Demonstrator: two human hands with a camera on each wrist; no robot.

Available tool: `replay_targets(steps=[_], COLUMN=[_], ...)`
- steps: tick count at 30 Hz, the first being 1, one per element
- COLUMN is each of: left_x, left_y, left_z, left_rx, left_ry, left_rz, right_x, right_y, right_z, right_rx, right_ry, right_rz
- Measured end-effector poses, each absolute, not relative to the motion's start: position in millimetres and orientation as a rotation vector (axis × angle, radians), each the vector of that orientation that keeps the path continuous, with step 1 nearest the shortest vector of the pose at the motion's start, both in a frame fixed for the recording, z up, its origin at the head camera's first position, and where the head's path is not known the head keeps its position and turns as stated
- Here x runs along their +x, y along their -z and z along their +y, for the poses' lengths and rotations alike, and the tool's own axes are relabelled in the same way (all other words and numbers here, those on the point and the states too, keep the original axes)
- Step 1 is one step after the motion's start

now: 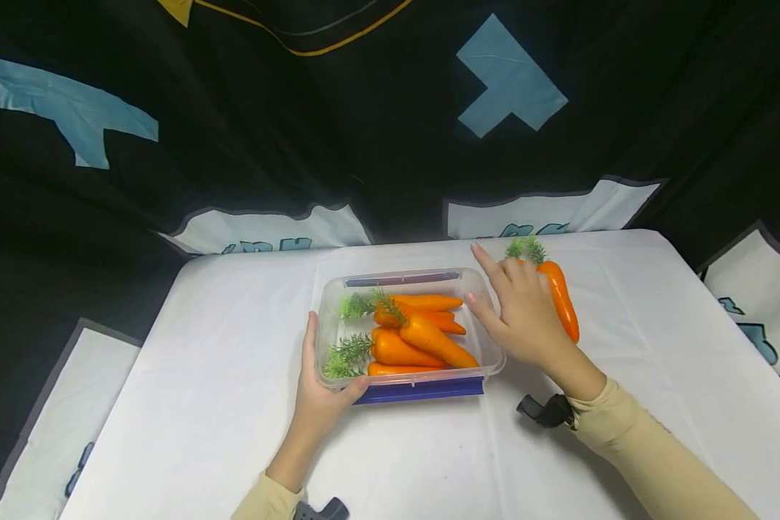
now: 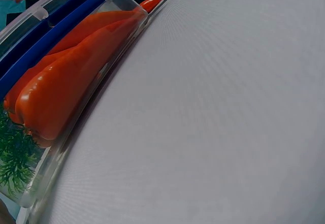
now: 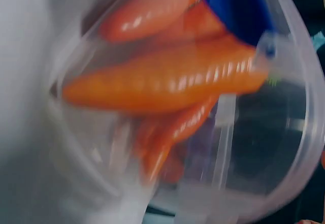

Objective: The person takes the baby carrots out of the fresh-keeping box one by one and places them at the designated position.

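A clear plastic food container [image 1: 474,273] with blue locking flaps [image 1: 422,391] stands mid-table, holding several orange carrots [image 1: 435,339] with green leafy tops [image 1: 346,359]. My left hand [image 1: 321,393] holds its near left corner, thumb at the front rim and fingers along the left wall. To the right of the container my right hand [image 1: 526,310] hovers with index finger and thumb extended. Beside and partly beneath that hand lies a loose carrot [image 1: 561,300]; more orange and a green top show behind the knuckles. In the left wrist view, carrots [image 2: 61,92] press against the container wall.
A white cloth covers the table [image 1: 208,404]. Behind it hangs a black curtain [image 1: 338,130] with blue and white patches. Black wrist devices [image 1: 546,412] sit at both cuffs. The right wrist view is blurred.
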State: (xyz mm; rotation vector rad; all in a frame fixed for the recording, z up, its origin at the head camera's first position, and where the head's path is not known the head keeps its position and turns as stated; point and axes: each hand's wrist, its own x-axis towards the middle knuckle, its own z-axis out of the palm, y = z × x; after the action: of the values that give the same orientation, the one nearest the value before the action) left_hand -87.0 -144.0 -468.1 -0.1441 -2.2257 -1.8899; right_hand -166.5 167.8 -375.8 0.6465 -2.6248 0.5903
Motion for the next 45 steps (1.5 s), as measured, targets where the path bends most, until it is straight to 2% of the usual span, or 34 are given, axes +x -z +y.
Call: replay_targets(steps=[13,39,45], left_x=[-87.0,-86.5,-86.7], left_y=[467.9,467.7,467.5], left_z=[-144.4,-144.1,-144.1], left_rx=[-0.152,-0.155,-0.15], left_ry=[1.877,1.864,1.873], left_rz=[-2.237,-2.247,-2.244], right_x=[-162.9,-170.2,-172.0], right_y=[382.7,383.2,384.0], right_z=[136.0,120.2,119.4], right_rx=[0.957,1.137,1.252], right_ry=[-0.519,-0.394,-0.432], right_rz=[-2.812,-3.119,-3.086])
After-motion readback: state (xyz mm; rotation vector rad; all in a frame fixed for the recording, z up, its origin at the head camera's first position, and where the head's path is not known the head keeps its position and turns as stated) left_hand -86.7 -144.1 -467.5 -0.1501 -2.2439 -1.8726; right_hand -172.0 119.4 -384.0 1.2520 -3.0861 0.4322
